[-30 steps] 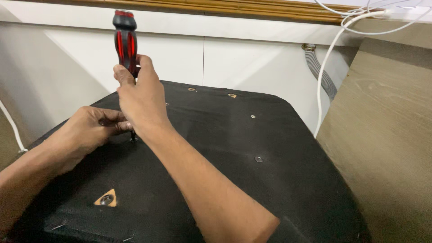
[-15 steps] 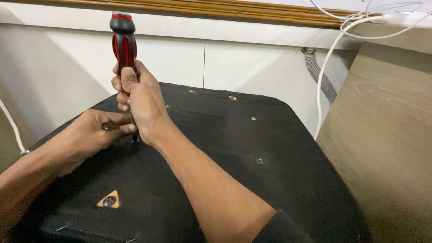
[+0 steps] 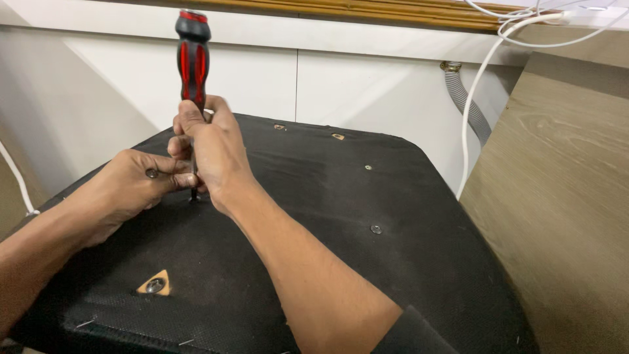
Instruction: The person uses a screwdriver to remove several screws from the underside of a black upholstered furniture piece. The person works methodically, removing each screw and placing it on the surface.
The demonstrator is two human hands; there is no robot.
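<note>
A black fabric-covered panel (image 3: 367, 275), like the underside of a chair seat, lies in front of me. My right hand (image 3: 209, 147) grips a screwdriver with a red and black handle (image 3: 193, 56), held upright with its tip on a screw (image 3: 193, 196) in the fabric. My left hand (image 3: 134, 183) rests on the panel beside the tip, fingers pinching the shaft near the screw. A small metal piece shows between its fingers.
More screws (image 3: 376, 229) dot the panel, and a cut triangle in the fabric shows a bolt (image 3: 154, 284). A wooden board (image 3: 563, 196) leans at the right. White cables (image 3: 478, 85) and a grey ribbed hose (image 3: 466, 105) hang by the white wall.
The screwdriver has tilted slightly and shifted right while my right hand re-gripped lower on the handle. My left hand stays by the tip.
</note>
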